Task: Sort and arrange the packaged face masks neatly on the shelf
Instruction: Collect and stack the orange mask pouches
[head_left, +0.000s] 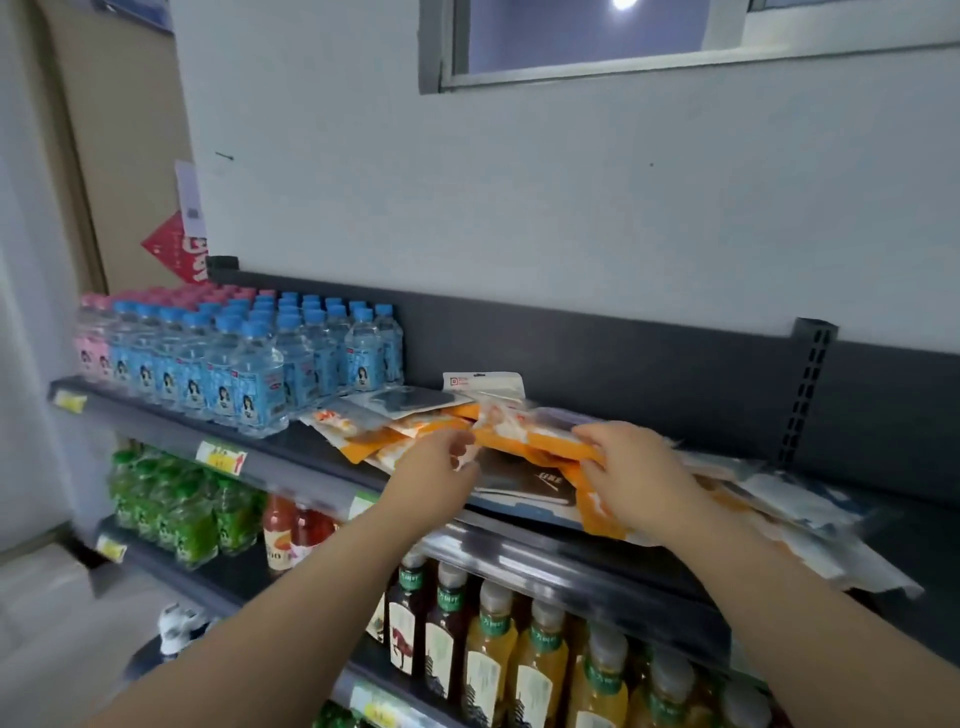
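Shop: tiered shelf (291, 457) with price tags (222, 457), rows of water bottles (249, 358), juice bottles (488, 660).

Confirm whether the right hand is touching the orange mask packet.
Touching. In the head view the right hand grips the orange packet, fingers curled over its right end.

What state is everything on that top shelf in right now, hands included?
Orange plastic mask packets, held between both hands over the pile.
Left hand, pinches their left end.
Right hand, grips their right end.
Black flat packet, lying beneath them.
Pale blue-white packets, sprawled untidily, overhanging the dark metal shelf.
Blue-capped clear water bottles, upright in rows, capped.
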